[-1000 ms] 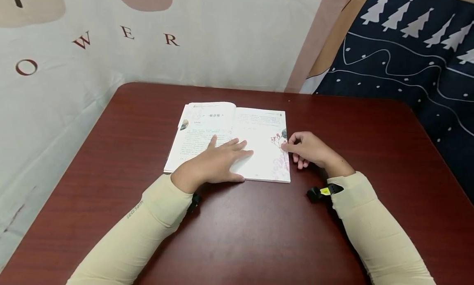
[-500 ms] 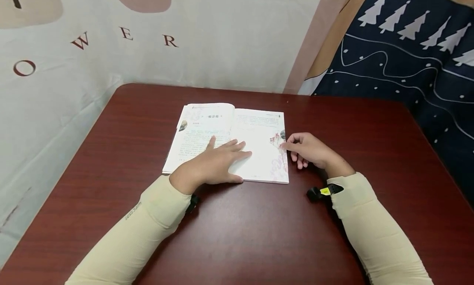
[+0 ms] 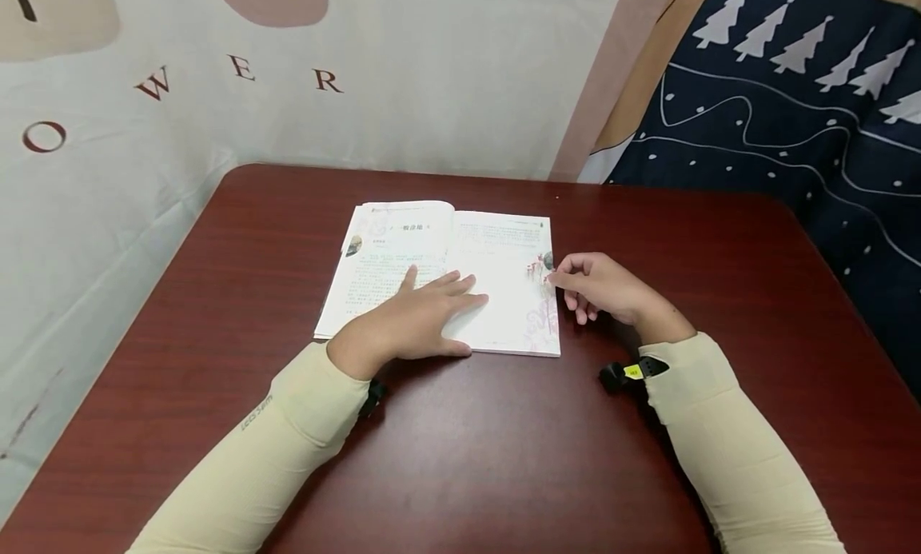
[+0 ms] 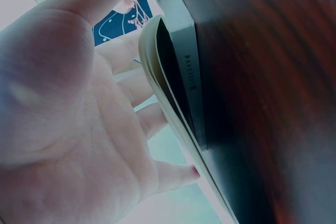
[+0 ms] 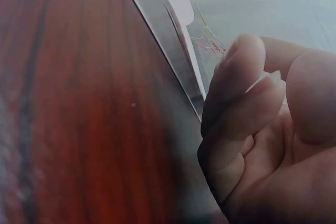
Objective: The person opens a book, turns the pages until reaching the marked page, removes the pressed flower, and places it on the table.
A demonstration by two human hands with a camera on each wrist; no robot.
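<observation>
An open book (image 3: 504,234) lies on the table, its left page printed with text and its right page showing pink flowers at the outer edge. My left hand (image 3: 413,318) rests spread across the lower middle, fingers over the right page and thumb at the bottom edge. In the left wrist view, the palm (image 4: 89,124) faces the book's layered bottom edge (image 4: 184,72). My right hand (image 3: 600,288) pinches the right page's outer edge between thumb and index finger. Its other fingers (image 5: 244,93) curl beside the book in the right wrist view, where the pinch itself is hidden.
The dark red wooden table (image 3: 489,458) extends around the book on all sides. Behind it hangs a pale cloth (image 3: 432,98) with letters, and a navy cloth (image 3: 763,130) with white trees is at the right. A black wrist device (image 3: 615,376) sits under the right cuff.
My right fingertips have risen slightly at the page's edge, and the flower print there looks a little bent. The left hand has stayed in place on the book.
</observation>
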